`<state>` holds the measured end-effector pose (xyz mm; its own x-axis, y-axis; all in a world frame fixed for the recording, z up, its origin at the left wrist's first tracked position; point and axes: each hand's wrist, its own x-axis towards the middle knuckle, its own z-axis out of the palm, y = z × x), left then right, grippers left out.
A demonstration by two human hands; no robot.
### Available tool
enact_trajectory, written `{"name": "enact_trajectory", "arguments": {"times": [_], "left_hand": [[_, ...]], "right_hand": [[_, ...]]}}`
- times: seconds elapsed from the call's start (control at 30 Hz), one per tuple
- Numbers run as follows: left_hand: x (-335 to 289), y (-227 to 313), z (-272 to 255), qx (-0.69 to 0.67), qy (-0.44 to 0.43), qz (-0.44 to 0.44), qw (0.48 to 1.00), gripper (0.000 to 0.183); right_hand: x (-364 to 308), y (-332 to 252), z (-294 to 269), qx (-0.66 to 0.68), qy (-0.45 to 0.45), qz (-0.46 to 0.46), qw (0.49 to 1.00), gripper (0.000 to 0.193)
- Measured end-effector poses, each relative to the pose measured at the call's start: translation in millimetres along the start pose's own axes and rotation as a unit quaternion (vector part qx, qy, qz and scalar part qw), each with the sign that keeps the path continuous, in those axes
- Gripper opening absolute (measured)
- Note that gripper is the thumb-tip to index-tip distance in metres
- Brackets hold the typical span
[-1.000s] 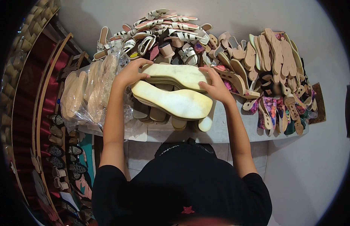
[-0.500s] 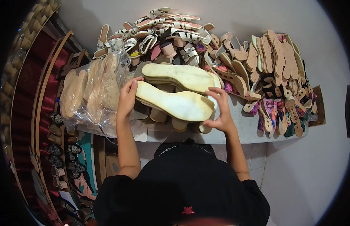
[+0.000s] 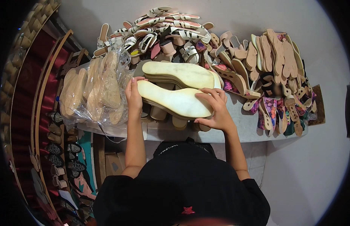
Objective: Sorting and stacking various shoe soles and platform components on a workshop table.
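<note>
Pale grey smooth-topped table (image 3: 239, 120) against wall. Heap of white-strapped sandals with pinkish insoles (image 3: 167, 28) at back. Clear plastic bag of beige foot-shaped soles (image 3: 94, 88), left. Pile of tan foot-shaped insoles, some with holes (image 3: 274, 52), right; multicoloured floral wedge soles (image 3: 267, 111) below it. Centre: rear stack of cream, foot-shaped soles (image 3: 178, 73), layered edges showing; just nearer the person, front stack of cream-white, foot-shaped soles (image 3: 175, 100), wide end right, above rounded taupe pieces (image 3: 158, 113). Can't tell if front stack rests on them. Right hand (image 3: 216, 111) grips its wide end: fingers bent over top, slightly apart, thumb at near edge. Left hand (image 3: 135, 95) clasps narrow end, thumb up along tip, other fingers mostly hidden.
</note>
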<state>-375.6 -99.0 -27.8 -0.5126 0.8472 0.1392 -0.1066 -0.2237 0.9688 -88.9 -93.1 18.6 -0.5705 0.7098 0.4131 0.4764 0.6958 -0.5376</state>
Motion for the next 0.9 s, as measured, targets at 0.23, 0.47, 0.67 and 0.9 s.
{"name": "enact_trajectory", "arguments": {"times": [0.23,0.47,0.67,0.9], "left_hand": [[0,-9,-3,0.028,0.015,0.043,0.999,0.044],[-10,21,9,0.187,0.112,0.167,0.962,0.016],[-36,65,59,0.219,0.07,0.299,0.926,0.013],[-89,76,149,0.085,-0.11,0.293,0.946,0.009]], "right_hand": [[-3,-3,1,-0.033,-0.003,0.007,0.999,0.074],[-7,-1,-4,-0.029,0.019,0.009,0.999,0.072],[-20,16,-20,-0.02,0.043,0.008,0.999,0.064],[-43,57,-68,-0.023,0.087,0.055,0.994,0.048]]}}
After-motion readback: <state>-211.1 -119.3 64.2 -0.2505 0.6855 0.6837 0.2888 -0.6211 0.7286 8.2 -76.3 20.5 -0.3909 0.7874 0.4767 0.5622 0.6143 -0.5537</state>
